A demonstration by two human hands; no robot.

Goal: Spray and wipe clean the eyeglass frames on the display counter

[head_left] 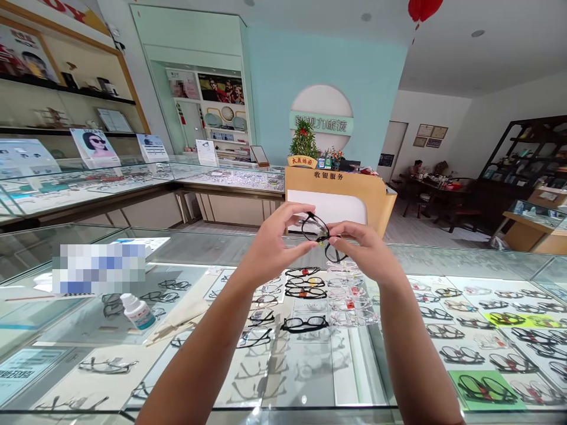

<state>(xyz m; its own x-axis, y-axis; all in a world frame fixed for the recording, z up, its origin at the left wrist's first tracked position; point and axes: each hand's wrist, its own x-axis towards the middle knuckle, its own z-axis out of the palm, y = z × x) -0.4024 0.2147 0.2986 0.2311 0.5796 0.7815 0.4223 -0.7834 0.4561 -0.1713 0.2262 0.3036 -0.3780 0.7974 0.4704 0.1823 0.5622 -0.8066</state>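
Glass of the display counter (310, 378) spreads nearest, rows of spectacles laid out beneath it and a small white bottle (138, 311) standing on top to the left. Above the counter, both hands meet: the left hand (272, 245) and right hand (365, 251) each pinch a pair of black-framed glasses (321, 233), tilted, apparently with a small tag at the bridge. Beyond stands a wooden cashier desk (339, 198).
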